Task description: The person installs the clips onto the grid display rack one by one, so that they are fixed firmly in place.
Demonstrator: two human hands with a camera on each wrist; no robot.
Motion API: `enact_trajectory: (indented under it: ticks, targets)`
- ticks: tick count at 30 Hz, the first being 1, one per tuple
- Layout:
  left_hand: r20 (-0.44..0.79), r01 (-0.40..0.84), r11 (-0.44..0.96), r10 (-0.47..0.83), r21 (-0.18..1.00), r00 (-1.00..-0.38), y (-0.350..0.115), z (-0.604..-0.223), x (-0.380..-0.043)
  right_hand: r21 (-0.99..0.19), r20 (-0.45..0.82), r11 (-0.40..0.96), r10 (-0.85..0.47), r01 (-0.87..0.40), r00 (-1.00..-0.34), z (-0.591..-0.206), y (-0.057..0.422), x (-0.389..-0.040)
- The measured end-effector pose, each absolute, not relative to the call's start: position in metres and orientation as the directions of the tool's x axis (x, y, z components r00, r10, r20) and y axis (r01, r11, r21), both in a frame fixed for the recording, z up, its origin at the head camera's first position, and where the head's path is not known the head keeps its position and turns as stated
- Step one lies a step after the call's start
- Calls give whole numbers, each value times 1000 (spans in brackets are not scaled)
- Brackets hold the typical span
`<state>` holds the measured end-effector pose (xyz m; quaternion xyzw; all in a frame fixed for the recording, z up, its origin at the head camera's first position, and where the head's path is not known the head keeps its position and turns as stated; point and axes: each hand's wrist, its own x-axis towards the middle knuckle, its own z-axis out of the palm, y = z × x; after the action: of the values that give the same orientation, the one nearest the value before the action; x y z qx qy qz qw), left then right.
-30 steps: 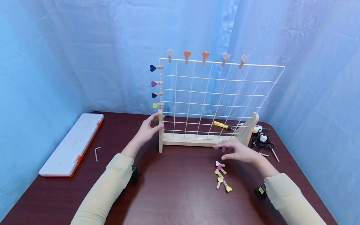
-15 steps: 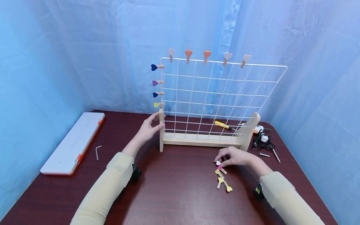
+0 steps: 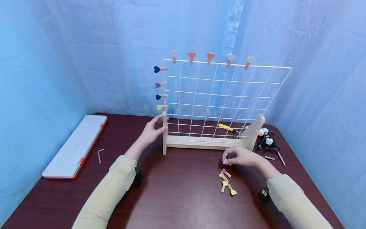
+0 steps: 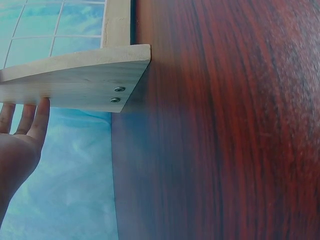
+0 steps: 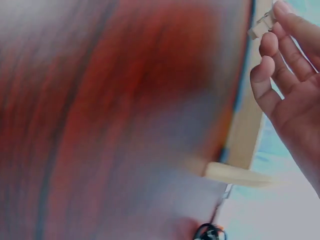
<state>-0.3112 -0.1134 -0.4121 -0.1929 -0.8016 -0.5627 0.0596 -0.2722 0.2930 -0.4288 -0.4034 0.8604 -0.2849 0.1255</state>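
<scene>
A white wire grid [image 3: 211, 86] stands in a wooden stand [image 3: 197, 143]. Heart-topped clothespins are clipped along its top bar and left side, such as an orange clothespin [image 3: 192, 57] and a purple clothespin [image 3: 160, 85]. My left hand [image 3: 150, 131] grips the stand's left side panel [image 4: 85, 82], thumb at the near edge and fingers toward the back. With thumb and fingertips my right hand [image 3: 241, 156] pinches a white-heart clothespin [image 5: 262, 25], just above the table in front of the stand. Below it lie a pink-heart clothespin [image 3: 226, 173] and several yellow-heart clothespins [image 3: 233, 192].
A white and orange case [image 3: 75, 144] and a hex key [image 3: 99, 156] lie at the left. Behind the grid is a yellow screwdriver [image 3: 226, 127]. Black cables [image 3: 267, 144] and a bolt [image 3: 269, 157] lie by the stand's right end.
My right hand came down to the small pile, took the white-heart clothespin and lifted it slightly away from the pink one. My left hand stayed on the stand.
</scene>
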Motion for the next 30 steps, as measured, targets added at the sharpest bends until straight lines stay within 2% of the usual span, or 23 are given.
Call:
enact_trajectory:
  ticks: [5, 9, 13, 18, 24, 26, 30]
  targets:
    - [323, 385, 291, 240, 876, -915, -113, -413, -311, -641, 269, 362, -720, -677, -639, -383, 282, -252]
    - [325, 387, 284, 244, 877, -914, -113, -413, -312, -651, 440, 328, -571, -685, -693, -334, 274, -234]
    - [327, 388, 285, 239, 877, -914, -113, -413, -312, -666, 569, 252, -437, -702, -697, -295, 274, -227]
    - [326, 386, 289, 235, 876, -916, -113, -414, -312, -649, 733, 44, -230, -759, -640, -250, 278, -230]
    - [323, 384, 304, 235, 872, -917, -114, -414, -313, -490, 861, -175, 54, -854, -505, -197, 285, -245]
    - [324, 386, 302, 235, 872, -916, -114, -414, -312, -456, 866, -182, 135, -871, -482, -182, 287, -251]
    - [336, 399, 291, 243, 870, -910, -114, -414, -312, -458, 849, -104, 241, -883, -470, -161, 291, -260]
